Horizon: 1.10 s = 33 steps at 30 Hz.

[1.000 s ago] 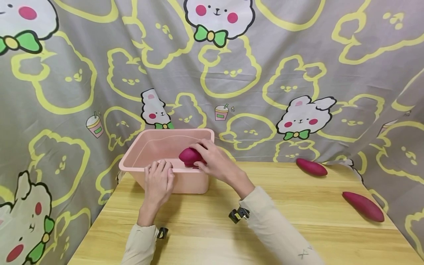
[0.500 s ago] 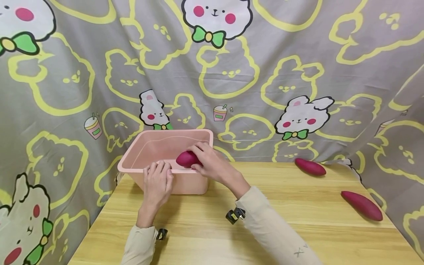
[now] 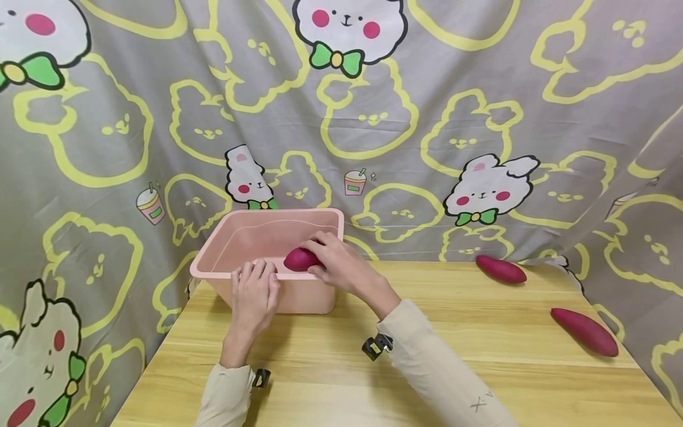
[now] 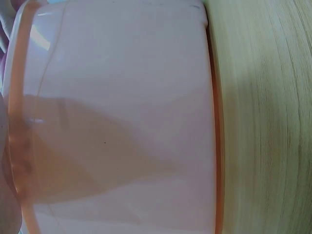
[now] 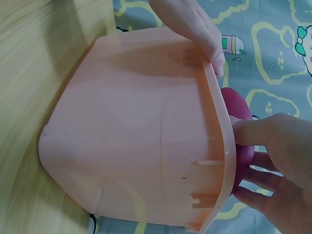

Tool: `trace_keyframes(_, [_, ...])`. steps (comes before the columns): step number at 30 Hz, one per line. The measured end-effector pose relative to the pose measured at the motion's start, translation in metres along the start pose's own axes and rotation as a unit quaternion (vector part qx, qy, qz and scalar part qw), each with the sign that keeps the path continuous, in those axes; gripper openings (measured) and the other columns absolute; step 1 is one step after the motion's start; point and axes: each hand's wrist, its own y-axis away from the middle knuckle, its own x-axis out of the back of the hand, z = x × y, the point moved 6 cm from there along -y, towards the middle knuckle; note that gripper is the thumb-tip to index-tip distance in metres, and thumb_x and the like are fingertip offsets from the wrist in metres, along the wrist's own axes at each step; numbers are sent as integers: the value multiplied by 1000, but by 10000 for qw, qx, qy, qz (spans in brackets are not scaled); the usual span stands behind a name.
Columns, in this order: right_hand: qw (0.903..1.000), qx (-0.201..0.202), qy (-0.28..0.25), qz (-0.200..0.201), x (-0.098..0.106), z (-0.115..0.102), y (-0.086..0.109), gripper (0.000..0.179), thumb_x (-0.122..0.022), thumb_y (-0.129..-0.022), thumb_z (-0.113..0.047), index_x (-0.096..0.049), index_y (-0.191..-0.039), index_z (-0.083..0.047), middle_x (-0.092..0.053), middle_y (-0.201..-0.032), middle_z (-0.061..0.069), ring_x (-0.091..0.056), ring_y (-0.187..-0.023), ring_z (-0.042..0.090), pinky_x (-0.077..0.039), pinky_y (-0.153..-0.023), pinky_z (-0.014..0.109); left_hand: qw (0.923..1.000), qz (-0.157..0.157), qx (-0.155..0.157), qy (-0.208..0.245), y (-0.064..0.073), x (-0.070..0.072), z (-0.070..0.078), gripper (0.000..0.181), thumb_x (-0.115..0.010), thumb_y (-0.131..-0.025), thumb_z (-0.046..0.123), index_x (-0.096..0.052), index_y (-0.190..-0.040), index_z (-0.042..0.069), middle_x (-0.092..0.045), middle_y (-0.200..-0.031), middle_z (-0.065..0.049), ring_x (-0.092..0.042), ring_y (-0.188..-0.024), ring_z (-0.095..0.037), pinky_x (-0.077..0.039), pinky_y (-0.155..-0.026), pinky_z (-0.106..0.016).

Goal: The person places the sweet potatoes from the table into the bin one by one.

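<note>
A pink plastic basin (image 3: 306, 296) stands at the left rear of the table. My left hand (image 3: 255, 296) holds its front rim, the fingers hooked over the edge. Just inside the basin's right front, my right hand (image 3: 344, 261) grips a purple sweet potato (image 3: 300, 260). In the right wrist view, the thumb and fingers of that hand surround the sweet potato (image 5: 236, 102) beside the basin's rim. The left wrist view is filled mostly by the basin's outer wall (image 4: 117, 73). Most of the basin's floor is hidden behind its front wall and my hands.
Two more purple sweet potatoes lie on the wooden table (image 3: 427, 332) to the right: one near the back edge (image 3: 501, 270), another closer to the right edge (image 3: 585, 332). A grey patterned curtain (image 3: 384, 77) hangs close behind the table and on both sides.
My right hand has lowered the sweet potato slightly into the basin, behind the front rim. The left hand keeps its hold on the rim. The head view has shifted a little.
</note>
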Motion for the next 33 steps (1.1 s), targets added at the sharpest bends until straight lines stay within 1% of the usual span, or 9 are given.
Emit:
trace_keyframes(12, [9996,-63,46,-274,-4,-1,-3,39,-74,-94,-15,-65,-131,-8,-62,-131,9,-57,-121,24,-49,-101,37,10000,62,-18,3,0,1,1,33,-30,-102,25,-55,-92,6,-54,-90,-12,-50,-89,-38,-34,-89,-56])
trace_keyframes(16, [9994,-92,4,-326,-4,-1,-3,35,-71,-96,-13,-66,-130,-6,-64,-127,10,-59,-118,25,-50,-99,38,10000,39,-13,1,-1,1,2,35,-29,-102,26,-55,-92,6,-55,-91,-12,-50,-90,-38,-34,-89,-56])
trace_keyframes(21, [9992,-169,27,-356,-5,1,-1,31,-69,-97,-12,-69,-128,-9,-66,-121,8,-62,-113,24,-52,-95,38,10000,31,-6,-1,-3,1,2,35,-28,-103,26,-56,-93,6,-56,-92,-13,-50,-91,-38,-34,-89,-56])
trace_keyframes(26, [9997,-72,20,-232,-4,0,1,29,-68,-98,-13,-70,-126,-10,-66,-122,8,-62,-113,23,-52,-95,38,10000,8,14,3,-2,0,1,35,-28,-102,25,-56,-93,6,-57,-92,-13,-51,-91,-38,-34,-89,-56])
trace_keyframes(33, [9999,85,60,116,4,-4,9,29,-68,-98,-14,-69,-126,-10,-66,-122,6,-61,-113,22,-51,-96,38,10000,21,8,2,-1,1,1,34,-29,-102,25,-56,-92,7,-57,-92,-13,-51,-90,-38,-34,-89,-56])
